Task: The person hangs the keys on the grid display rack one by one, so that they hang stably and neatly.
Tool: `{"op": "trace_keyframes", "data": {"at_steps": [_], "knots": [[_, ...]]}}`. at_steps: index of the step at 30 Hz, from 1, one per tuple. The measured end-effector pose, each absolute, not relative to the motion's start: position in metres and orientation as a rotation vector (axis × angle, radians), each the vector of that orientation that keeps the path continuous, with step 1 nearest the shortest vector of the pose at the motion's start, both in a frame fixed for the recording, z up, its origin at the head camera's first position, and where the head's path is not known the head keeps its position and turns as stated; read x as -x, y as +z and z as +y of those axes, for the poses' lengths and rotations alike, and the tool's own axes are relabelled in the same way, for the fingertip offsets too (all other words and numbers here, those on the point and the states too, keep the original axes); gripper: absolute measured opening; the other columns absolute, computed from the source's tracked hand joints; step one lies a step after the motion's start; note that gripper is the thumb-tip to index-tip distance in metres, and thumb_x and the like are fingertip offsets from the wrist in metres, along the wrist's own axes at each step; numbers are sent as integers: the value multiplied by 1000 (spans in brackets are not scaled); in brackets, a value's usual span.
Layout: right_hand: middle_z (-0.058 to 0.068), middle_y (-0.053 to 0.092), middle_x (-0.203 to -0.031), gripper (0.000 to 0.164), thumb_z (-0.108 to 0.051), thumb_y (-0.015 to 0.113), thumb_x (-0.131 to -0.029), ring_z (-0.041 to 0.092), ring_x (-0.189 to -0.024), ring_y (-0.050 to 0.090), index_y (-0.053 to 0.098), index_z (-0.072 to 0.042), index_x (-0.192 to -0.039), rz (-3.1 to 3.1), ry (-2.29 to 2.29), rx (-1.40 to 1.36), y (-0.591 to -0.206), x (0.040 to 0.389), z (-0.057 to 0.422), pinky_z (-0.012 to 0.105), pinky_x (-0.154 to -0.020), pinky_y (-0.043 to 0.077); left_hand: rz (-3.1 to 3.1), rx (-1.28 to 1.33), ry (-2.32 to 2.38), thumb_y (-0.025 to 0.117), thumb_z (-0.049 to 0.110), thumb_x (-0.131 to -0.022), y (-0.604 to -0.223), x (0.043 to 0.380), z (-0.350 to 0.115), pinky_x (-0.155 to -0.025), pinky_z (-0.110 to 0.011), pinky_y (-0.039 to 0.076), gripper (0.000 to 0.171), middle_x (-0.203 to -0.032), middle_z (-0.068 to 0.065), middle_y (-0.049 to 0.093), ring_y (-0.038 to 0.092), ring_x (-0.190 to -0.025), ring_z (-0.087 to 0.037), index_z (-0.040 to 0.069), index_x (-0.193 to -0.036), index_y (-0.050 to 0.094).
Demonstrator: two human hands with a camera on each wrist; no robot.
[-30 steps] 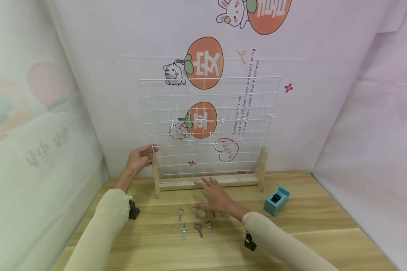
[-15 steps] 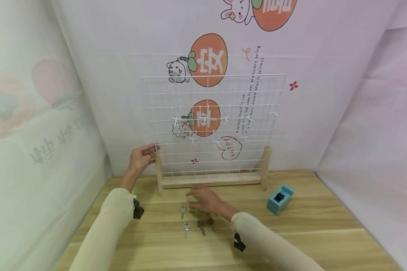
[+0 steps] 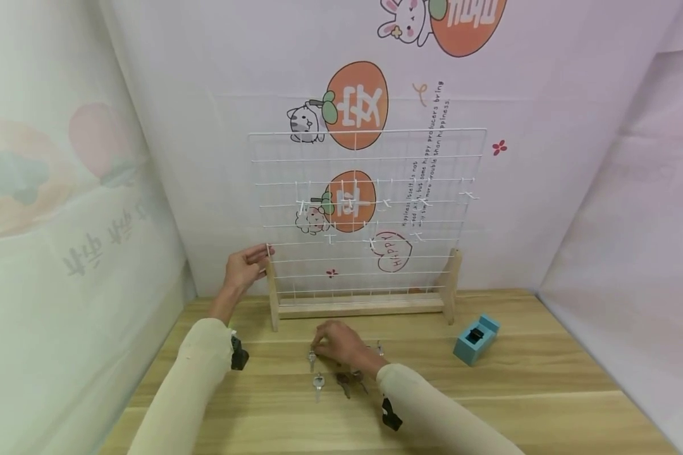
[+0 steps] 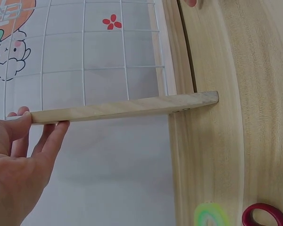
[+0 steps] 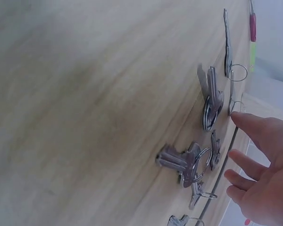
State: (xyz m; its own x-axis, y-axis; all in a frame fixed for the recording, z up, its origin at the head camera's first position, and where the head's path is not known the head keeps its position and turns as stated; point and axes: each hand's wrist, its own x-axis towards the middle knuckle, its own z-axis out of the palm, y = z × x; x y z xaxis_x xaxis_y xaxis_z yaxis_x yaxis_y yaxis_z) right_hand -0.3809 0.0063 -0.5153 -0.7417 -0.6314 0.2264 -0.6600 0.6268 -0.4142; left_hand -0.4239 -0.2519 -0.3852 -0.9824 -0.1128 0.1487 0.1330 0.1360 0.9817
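Observation:
My left hand (image 3: 241, 268) grips the left wooden upright (image 3: 273, 294) of a stand that holds a white wire grid (image 3: 370, 289). In the left wrist view, thumb and fingers lie on opposite faces of that upright. My right hand (image 3: 341, 344) is low over the table, its fingertips at the ring end of a key (image 3: 312, 360). The right wrist view shows a fingertip against this key (image 5: 232, 92), which seems pinched; the index finger is hidden. Several other keys with split rings, such as a silver one (image 3: 318, 383) and a darker one (image 3: 343, 383), lie nearby.
A blue block (image 3: 467, 349) with a black part in its slot sits right of the stand. White hooks (image 3: 371, 242) are on the grid. A dark red loop handle (image 4: 265, 207) and a green-yellow ring (image 4: 211, 214) lie left of the stand. Printed cloth (image 3: 216, 158) hangs behind.
My right hand has come down and left from over the back-row keys to the leftmost one there, its fingers drawing together. The left hand keeps its grip on the upright.

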Motion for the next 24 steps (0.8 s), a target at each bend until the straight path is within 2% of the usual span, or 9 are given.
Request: {"op": "trace_keyframes", "data": {"at_steps": [2,4,9,17,22,24], "knots": [[8,75,-121,5,-16,81,-93,29,-128,63,83,-12,-95,-2778,750,-1087,-515,379,7,46,-111,52,-2231,16,-1931,59,-4,-103,-385,423,-251,-104,-41,56,43,-143,-18,62,58,-135,-34,3,-145,58],[6,77,-116,5,-16,81,-93,25,-120,67,82,-11,-94,-2776,759,-1083,-515,378,7,42,-105,57,-2235,7,-1925,59,-4,-103,-385,422,-251,-104,-41,56,42,-143,-17,62,58,-135,-33,3,-145,58],[0,77,-103,4,-14,76,-96,10,-91,69,79,-11,-96,-2790,837,-1057,-511,375,10,29,-85,62,-2231,12,-1927,58,-4,-104,-385,420,-250,-104,-41,56,43,-144,-18,61,56,-136,-35,2,-146,57],[-4,76,-101,6,-17,69,-103,8,-94,70,74,-15,-101,-2777,922,-1014,-494,370,14,23,-80,60,-2235,4,-1911,58,-4,-104,-387,420,-251,-104,-39,56,43,-145,-18,60,58,-135,-34,2,-147,56],[3,77,-96,4,-9,68,-102,12,-87,73,72,-8,-103,-2639,960,-1115,-475,372,18,21,-71,60,-2237,9,-1925,58,-3,-105,-387,419,-250,-105,-41,55,44,-146,-18,59,57,-136,-35,2,-148,55],[5,77,-94,3,-7,69,-101,14,-85,74,72,-6,-103,-2588,949,-1141,-467,374,19,22,-73,61,-2235,10,-1928,58,-3,-104,-387,419,-251,-106,-42,54,44,-145,-19,59,57,-135,-35,2,-148,55]]}}
